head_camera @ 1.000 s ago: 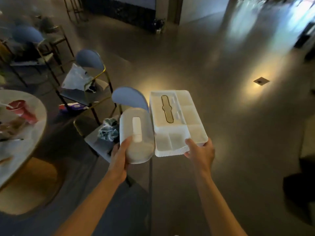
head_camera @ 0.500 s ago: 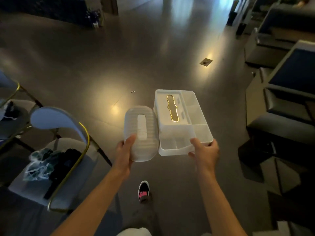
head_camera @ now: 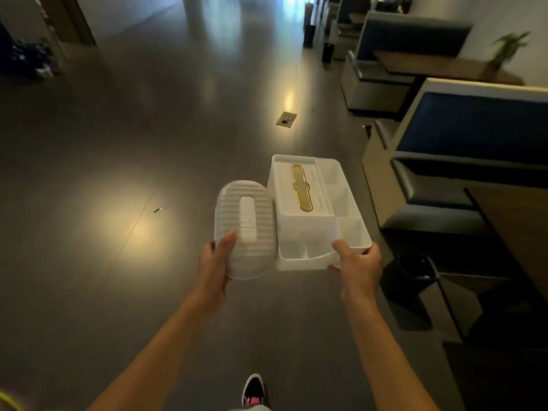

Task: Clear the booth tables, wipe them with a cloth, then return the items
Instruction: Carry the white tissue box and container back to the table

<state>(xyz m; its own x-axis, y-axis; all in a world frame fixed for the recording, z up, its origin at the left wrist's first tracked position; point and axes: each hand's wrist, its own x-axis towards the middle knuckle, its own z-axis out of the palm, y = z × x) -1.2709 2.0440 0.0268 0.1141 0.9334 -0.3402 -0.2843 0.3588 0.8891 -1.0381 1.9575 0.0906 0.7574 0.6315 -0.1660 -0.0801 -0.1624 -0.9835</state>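
Note:
My left hand (head_camera: 214, 264) grips the near end of an oval, ribbed, translucent tissue box (head_camera: 243, 226), thumb on top. My right hand (head_camera: 355, 262) holds the near right corner of a white rectangular organizer (head_camera: 318, 215) that has a gold-rimmed tissue slot and several open compartments. Both items are carried side by side in the air above the dark floor, touching or nearly touching. A dark booth table (head_camera: 516, 229) shows at the right edge, with blue-backed booth seats (head_camera: 474, 126) behind it.
A wide dark floor with light reflections stretches ahead. A floor outlet plate (head_camera: 286, 118) lies ahead. A small black bin (head_camera: 415, 274) stands by the nearest booth. More booths and a far table (head_camera: 430, 65) line the right side. My shoe (head_camera: 253, 391) is below.
The view has swung right: the round table and blue chairs on the left are gone, and the booths now fill the right. Both hands keep the same hold on their items.

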